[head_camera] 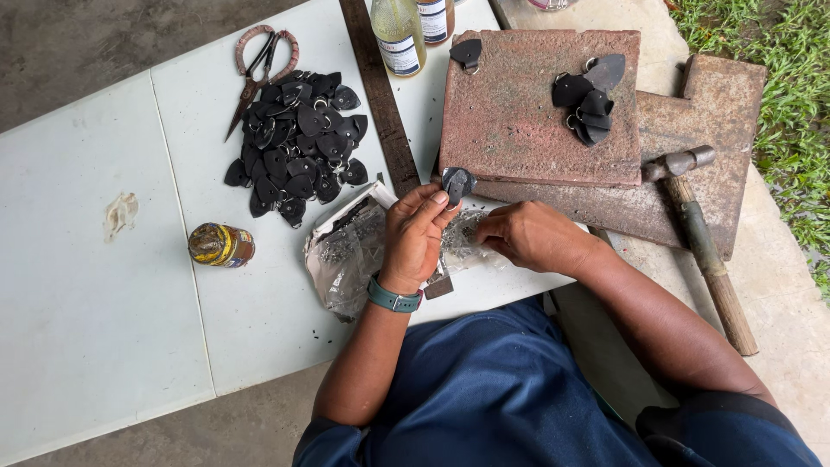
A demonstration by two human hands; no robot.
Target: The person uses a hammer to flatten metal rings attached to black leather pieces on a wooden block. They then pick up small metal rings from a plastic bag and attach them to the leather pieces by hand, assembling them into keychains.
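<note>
Left hand (413,238) is pinching a small black leather tab (457,182) by its lower edge, light and floppy, while right hand (526,235), fingers curled, is picking in the clear plastic bag of small metal fittings (346,251).

Scissors (259,73), hammer (705,246), tin (221,245), bottles (399,35), grass (791,95).

soft, even daylight fills the whole view, bright but not harsh, as under an overcast sky or open shade. the pale bench (104,346) reflects it evenly, with no blown-out patches. shadows are faint and short: a thin dark rim hugs the pile of black leather pieces (296,147), and a soft shade lies under the hands and forearms. a mild sheen shows on the crinkled plastic bag (346,255) and on the glass bottles (399,35). focus is crisp from centre to corners, with no motion blur. straight edges bow slightly toward the frame's borders, a wide-lens effect.
</note>
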